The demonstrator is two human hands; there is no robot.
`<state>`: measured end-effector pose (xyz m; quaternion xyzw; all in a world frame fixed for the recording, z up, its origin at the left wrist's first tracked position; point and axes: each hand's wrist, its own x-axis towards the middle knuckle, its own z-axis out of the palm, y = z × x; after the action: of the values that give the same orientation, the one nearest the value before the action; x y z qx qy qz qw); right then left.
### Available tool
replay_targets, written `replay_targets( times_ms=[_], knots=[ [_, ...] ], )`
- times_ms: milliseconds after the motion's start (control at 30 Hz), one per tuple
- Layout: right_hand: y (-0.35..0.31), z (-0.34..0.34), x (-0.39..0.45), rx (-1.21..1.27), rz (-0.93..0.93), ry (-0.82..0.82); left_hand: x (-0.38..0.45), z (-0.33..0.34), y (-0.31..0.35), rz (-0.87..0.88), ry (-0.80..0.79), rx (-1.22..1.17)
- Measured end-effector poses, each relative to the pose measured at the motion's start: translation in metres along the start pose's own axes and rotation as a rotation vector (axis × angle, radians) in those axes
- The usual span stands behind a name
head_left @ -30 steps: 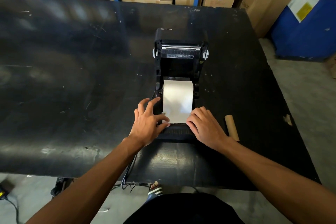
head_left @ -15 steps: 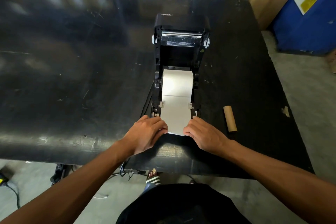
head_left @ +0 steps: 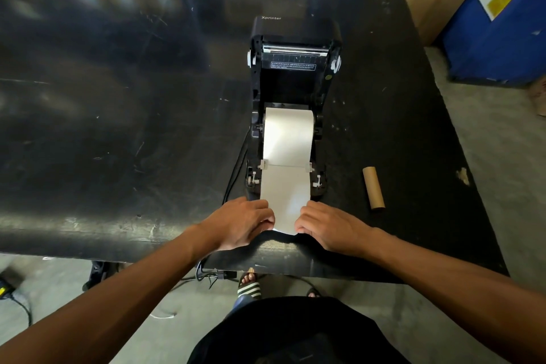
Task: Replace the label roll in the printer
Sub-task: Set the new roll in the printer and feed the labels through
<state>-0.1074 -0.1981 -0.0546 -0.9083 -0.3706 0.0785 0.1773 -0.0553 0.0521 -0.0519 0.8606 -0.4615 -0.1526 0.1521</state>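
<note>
The printer (head_left: 295, 74) stands open on the table (head_left: 118, 97), the roll (head_left: 288, 133) seated inside. Its paper strip (head_left: 286, 198) runs out toward the person, pinched at its near corners by the left hand (head_left: 240, 223) and right hand (head_left: 331, 227). A cardboard core (head_left: 373, 188) lies right of the printer.

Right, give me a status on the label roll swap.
Done: the empty core lies on the table, and the new roll sits in the open printer. In hand: left hand and right hand grip the label strip. Left: closing the lid.
</note>
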Motion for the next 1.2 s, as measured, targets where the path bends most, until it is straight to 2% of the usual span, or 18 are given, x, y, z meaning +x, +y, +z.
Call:
replay_targets(
  times_ms=[100, 167, 267, 300, 367, 433, 533, 600, 667, 700, 767, 867, 967, 1200],
  knots=[
    [-0.002, -0.001, 0.000, -0.009, -0.004, 0.006, -0.001, -0.001, 0.000, 0.001, 0.022, 0.006],
    [0.000, -0.003, 0.000, -0.033, -0.020, 0.003, -0.005, 0.002, -0.002, -0.038, 0.188, -0.066],
    [0.002, -0.010, 0.001, -0.080, -0.043, -0.067, 0.000, 0.010, -0.009, -0.344, 0.560, -0.311],
    [0.002, -0.013, 0.003, -0.092, -0.045, -0.091, 0.006, 0.010, -0.012, -0.493, 0.622, -0.443],
    [0.002, -0.022, 0.008, -0.116, -0.037, -0.055, 0.022, 0.008, -0.019, -0.728, 0.613, -0.729],
    [0.005, -0.036, 0.019, -0.094, 0.000, 0.146, 0.038, 0.006, -0.025, -0.816, 0.580, -0.886],
    [0.023, -0.074, 0.049, -0.008, 0.104, 0.634, 0.054, 0.009, -0.024, -0.851, 0.602, -1.063],
    [0.043, -0.110, 0.077, 0.100, 0.321, 0.932, 0.060, 0.014, -0.021, -0.857, 0.613, -1.131],
    [0.063, -0.149, 0.104, 0.362, 0.653, 1.091, 0.061, 0.018, -0.020, -0.871, 0.612, -1.141],
    [0.071, -0.167, 0.116, 0.539, 0.806, 1.068, 0.060, 0.018, -0.020, -0.880, 0.607, -1.142],
    [0.087, -0.194, 0.135, 0.811, 1.020, 0.911, 0.058, 0.018, -0.020, -0.887, 0.591, -1.119],
    [0.098, -0.209, 0.150, 0.989, 1.149, 0.681, 0.056, 0.016, -0.022, -0.877, 0.564, -1.056],
    [0.098, -0.205, 0.155, 1.046, 1.166, 0.628, 0.056, 0.016, -0.022, -0.862, 0.563, -1.040],
    [0.082, -0.172, 0.129, 1.092, 0.942, 0.769, 0.060, 0.021, -0.023, -0.920, 0.606, -1.298]
  ],
)
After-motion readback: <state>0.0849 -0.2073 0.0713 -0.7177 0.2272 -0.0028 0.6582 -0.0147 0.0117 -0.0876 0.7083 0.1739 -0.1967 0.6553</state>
